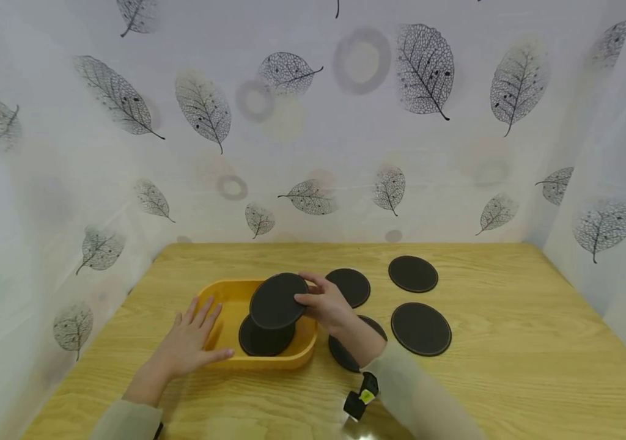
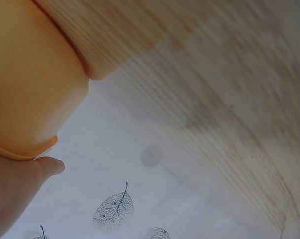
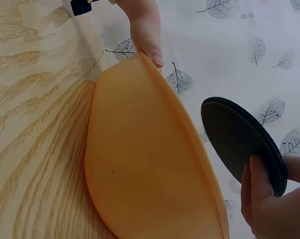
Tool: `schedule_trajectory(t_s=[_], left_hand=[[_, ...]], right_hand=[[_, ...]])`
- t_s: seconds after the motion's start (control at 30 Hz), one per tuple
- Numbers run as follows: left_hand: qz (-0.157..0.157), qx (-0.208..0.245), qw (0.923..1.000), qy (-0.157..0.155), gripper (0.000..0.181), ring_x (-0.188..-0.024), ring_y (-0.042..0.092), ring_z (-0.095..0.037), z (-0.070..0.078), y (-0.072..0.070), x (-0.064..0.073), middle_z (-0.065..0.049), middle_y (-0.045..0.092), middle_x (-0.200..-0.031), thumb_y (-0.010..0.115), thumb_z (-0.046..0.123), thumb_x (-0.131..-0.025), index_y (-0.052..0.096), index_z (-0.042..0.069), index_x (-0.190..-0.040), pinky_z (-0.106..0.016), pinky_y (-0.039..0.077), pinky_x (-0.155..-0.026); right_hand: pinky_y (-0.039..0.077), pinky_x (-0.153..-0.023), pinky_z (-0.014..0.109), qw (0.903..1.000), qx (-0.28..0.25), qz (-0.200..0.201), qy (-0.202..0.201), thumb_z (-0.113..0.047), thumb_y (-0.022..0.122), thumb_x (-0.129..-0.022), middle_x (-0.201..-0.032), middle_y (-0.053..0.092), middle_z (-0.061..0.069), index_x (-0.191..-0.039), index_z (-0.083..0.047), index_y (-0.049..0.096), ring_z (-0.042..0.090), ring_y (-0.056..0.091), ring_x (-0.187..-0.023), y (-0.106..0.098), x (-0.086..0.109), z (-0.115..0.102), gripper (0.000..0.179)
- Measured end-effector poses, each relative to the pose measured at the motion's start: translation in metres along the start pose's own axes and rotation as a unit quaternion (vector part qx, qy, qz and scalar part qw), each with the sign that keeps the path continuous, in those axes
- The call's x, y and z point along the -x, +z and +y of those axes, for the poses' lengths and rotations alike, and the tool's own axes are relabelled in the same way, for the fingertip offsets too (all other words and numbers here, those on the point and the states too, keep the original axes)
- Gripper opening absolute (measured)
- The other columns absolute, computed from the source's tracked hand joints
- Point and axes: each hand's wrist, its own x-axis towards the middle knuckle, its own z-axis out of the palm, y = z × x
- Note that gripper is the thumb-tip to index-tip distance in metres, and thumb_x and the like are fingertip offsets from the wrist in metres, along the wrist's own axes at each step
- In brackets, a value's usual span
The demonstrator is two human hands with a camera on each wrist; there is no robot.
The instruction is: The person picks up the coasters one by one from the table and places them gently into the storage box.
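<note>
My right hand [image 1: 328,305] pinches a round black coaster [image 1: 278,301] at its right edge, tilted above the yellow tray [image 1: 258,362]. In the right wrist view that stitched-edge coaster [image 3: 239,137] is held between thumb and fingers, beside the tray's outer wall [image 3: 140,149]. Inside the tray another black coaster [image 1: 266,339] lies flat, partly hidden by the held one. Fingers spread, my left hand [image 1: 183,345] rests on the tray's left end, the thumb along the near rim. From the left wrist, only part of this hand [image 2: 13,184] shows against the rim.
Several more black coasters lie on the wooden table [image 1: 511,305] right of the tray: two farther right [image 1: 413,274] [image 1: 421,329], one behind my right hand [image 1: 349,286] and one partly under my right forearm [image 1: 343,354]. A leaf-patterned curtain [image 1: 313,140] surrounds the table.
</note>
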Motion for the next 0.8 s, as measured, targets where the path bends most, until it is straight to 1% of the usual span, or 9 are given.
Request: schedule_trajectory(t_s=[0.13,0.23,0.37,0.47,0.67,0.8], left_hand=[[-0.003,0.001,1.0,-0.002,0.09,-0.128,0.004,-0.045,0.0,0.0,0.0,-0.024,0.016,-0.142,0.053,0.059,-0.077,0.028,-0.004,-0.136,-0.066,0.014,-0.091],[-0.001,0.001,1.0,-0.002,0.09,-0.128,0.004,-0.044,-0.001,0.001,0.0,-0.024,0.016,-0.142,0.052,0.059,-0.077,0.027,-0.004,-0.136,-0.066,0.014,-0.091],[0.003,0.002,1.0,0.001,0.091,-0.128,0.003,-0.043,-0.002,0.003,0.0,-0.024,0.016,-0.142,0.052,0.06,-0.077,0.027,-0.004,-0.136,-0.066,0.013,-0.091],[0.008,0.002,1.0,0.005,0.091,-0.128,0.003,-0.043,-0.003,0.004,0.0,-0.024,0.016,-0.142,0.052,0.06,-0.077,0.027,-0.004,-0.136,-0.066,0.014,-0.091],[0.003,-0.002,1.0,0.001,0.091,-0.129,0.002,-0.042,-0.004,0.005,-0.001,-0.023,0.015,-0.142,0.051,0.06,-0.077,0.026,-0.004,-0.137,-0.066,0.013,-0.092],[0.004,0.0,1.0,0.002,0.09,-0.128,0.002,-0.043,-0.004,0.005,-0.001,-0.024,0.015,-0.142,0.052,0.059,-0.077,0.026,-0.004,-0.136,-0.066,0.014,-0.091]], right_hand=[[0.049,-0.073,0.029,1.0,0.002,-0.002,0.003,0.006,0.051,-0.085,-0.109,0.049,0.017,-0.136,-0.004,0.03,0.015,0.06,-0.078,0.004,0.0,0.001,0.056],[0.049,-0.074,0.031,1.0,0.005,-0.002,0.005,0.004,0.053,-0.085,-0.104,0.051,0.015,-0.136,-0.006,0.031,0.015,0.06,-0.078,0.006,-0.001,0.002,0.056],[0.049,-0.074,0.031,0.9999,-0.009,-0.01,0.011,0.004,0.053,-0.085,-0.099,0.051,0.012,-0.136,-0.008,0.032,0.015,0.06,-0.077,0.01,-0.002,0.003,0.057],[0.049,-0.074,0.031,0.9996,-0.02,-0.018,0.013,0.004,0.054,-0.084,-0.101,0.05,0.012,-0.136,-0.009,0.032,0.016,0.059,-0.079,0.012,-0.003,0.004,0.057],[0.049,-0.075,0.032,0.999,-0.016,-0.042,0.009,0.003,0.053,-0.085,-0.105,0.048,0.014,-0.135,-0.007,0.03,0.017,0.059,-0.08,0.013,-0.004,0.01,0.055],[0.048,-0.077,0.032,0.9992,-0.008,-0.038,0.005,0.004,0.052,-0.086,-0.104,0.047,0.013,-0.133,-0.003,0.03,0.016,0.057,-0.082,0.013,-0.005,0.014,0.053]])
